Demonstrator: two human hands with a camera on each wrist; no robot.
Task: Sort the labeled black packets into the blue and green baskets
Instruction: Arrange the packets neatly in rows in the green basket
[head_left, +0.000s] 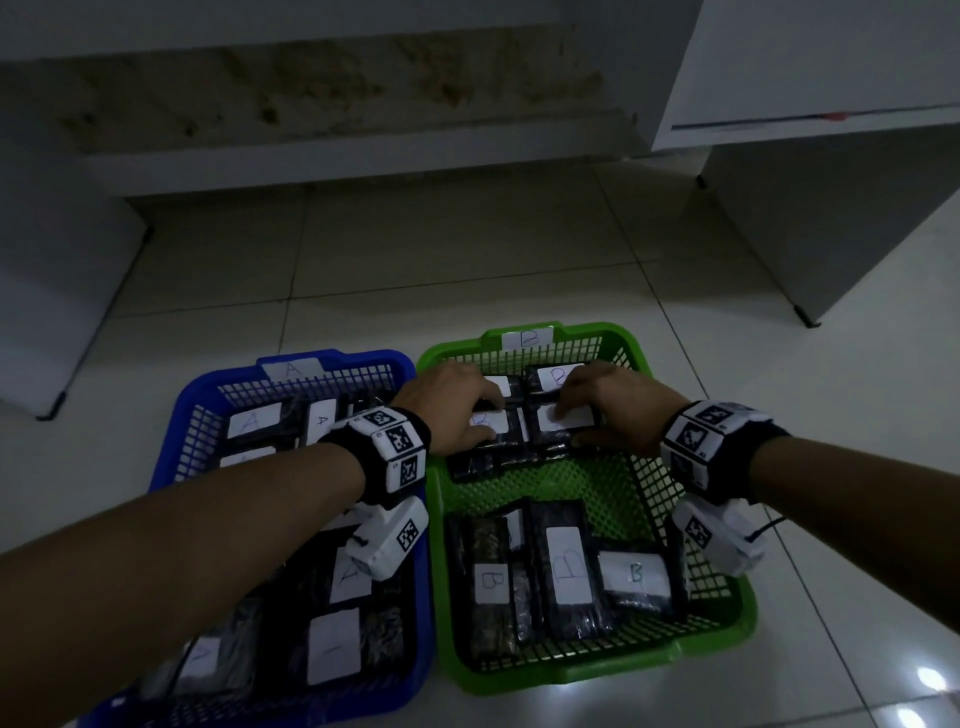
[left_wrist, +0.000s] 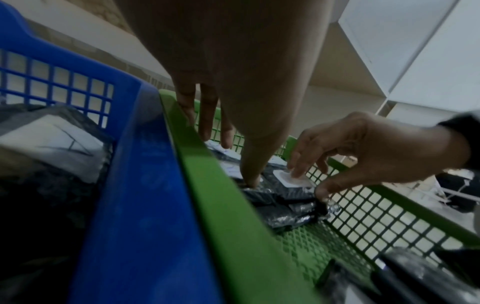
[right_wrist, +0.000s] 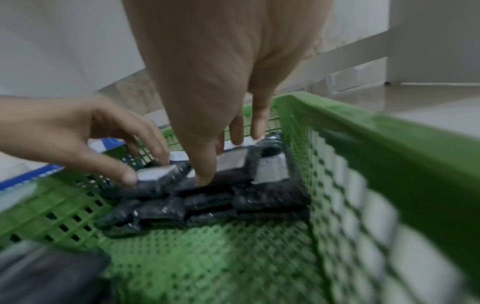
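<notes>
The green basket, tagged B, holds two groups of black packets with white B labels. Both hands are in its far end on a stacked group. My left hand grips the top left packet, fingers curved over its far part, thumb at its near edge. My right hand holds the neighbouring top packet the same way, fingertips on its label and thumb against its near edge. The blue basket, tagged A, holds packets labelled A, partly hidden under my left forearm.
A second group of B packets lies at the green basket's near end, with bare mesh floor between the groups. The baskets stand side by side on a white tiled floor. White cabinets stand behind and at right.
</notes>
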